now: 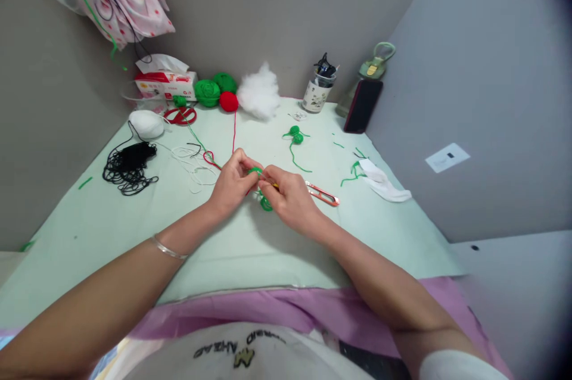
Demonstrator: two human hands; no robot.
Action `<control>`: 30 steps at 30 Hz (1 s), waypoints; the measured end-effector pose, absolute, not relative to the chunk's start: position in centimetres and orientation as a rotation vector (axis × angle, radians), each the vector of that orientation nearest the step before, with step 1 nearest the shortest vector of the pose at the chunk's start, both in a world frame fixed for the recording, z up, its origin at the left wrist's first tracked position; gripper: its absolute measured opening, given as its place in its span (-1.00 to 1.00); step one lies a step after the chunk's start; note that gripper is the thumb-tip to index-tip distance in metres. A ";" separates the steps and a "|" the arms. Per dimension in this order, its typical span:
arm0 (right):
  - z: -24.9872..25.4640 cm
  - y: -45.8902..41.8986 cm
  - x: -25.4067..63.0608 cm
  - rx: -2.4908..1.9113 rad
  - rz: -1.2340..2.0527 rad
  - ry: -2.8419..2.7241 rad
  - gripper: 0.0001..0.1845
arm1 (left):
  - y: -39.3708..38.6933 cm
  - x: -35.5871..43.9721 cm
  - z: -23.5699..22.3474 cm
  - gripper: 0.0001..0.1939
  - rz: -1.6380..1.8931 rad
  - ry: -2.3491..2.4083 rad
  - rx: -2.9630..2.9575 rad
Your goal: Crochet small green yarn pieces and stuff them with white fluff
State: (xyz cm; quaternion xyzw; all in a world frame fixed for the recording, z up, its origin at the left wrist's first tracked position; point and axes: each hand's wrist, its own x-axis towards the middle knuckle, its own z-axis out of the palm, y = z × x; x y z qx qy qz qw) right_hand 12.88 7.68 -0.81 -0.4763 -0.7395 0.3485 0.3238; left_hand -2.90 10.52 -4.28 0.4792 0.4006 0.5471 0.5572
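Both of my hands meet over the middle of the table. My left hand pinches a small green crochet piece between thumb and fingers. My right hand is closed around a slim tool with a yellow part, probably a crochet hook, its tip at the green piece. Green yarn loops hang below the fingers. A red strand runs from the red yarn ball towards my left hand. Beside my right hand lie orange thread snips, partly hidden by it.
Green yarn balls, white stuffing, a tissue box and red scissors stand behind. Black yarn and a white ball lie left. Rightward are small green pieces, a pen jar, a phone and white cloth.
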 end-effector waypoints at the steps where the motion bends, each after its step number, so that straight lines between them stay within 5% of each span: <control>1: -0.9 7.6 12.8 -1.246 0.881 -1.963 -0.81 | 10.5 -2.9 -4.1 -0.66 1.276 0.939 1.120; 8: -1.2 8.9 13.9 -1.324 0.672 -2.076 -0.95 | 9.7 -3.2 -3.6 -0.71 1.150 0.868 0.986; 19: -0.7 9.8 14.4 -1.329 0.955 -1.783 -0.75 | 9.6 -3.3 -3.3 -0.56 1.076 0.798 1.007; 30: -0.8 8.1 13.0 -1.237 1.126 -1.804 -0.82 | 10.8 -3.7 -4.7 -0.69 1.185 0.968 1.150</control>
